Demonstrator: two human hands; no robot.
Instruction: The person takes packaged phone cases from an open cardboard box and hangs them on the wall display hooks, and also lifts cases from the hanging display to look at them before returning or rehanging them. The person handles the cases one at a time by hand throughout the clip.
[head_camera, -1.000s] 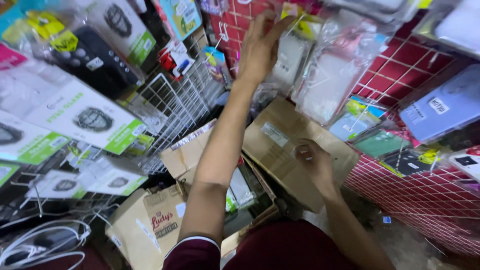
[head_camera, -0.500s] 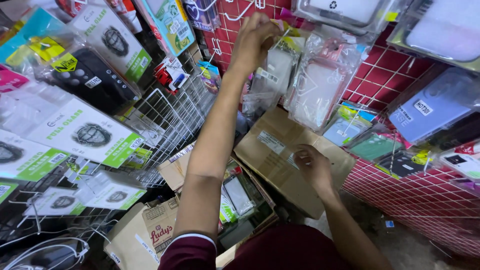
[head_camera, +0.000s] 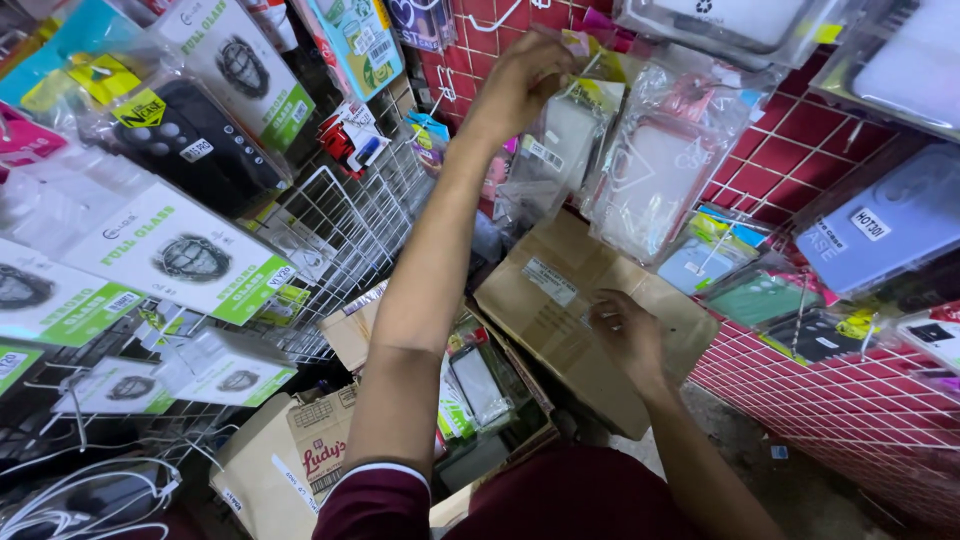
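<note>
Nearest us, our right hand (head_camera: 625, 335) rests with fingers curled on the brown cardboard box (head_camera: 590, 310) below the red wire grid wall (head_camera: 800, 150). Farther up, our left hand (head_camera: 520, 80) pinches a clear plastic phone-case packet (head_camera: 565, 140) hanging there.

A left hand (head_camera: 520, 75) is raised to packets (head_camera: 640, 170) hanging on a wire wall (head_camera: 800, 150) — apparently touching the topmost one. Below the packets sits a cardboard box (head_camera: 570, 320), with the right hand (head_camera: 625, 335) resting on it. Left of the arm stands a wire rack (head_camera: 350, 230) — more boxes (head_camera: 290, 460) lie beneath it.
</note>
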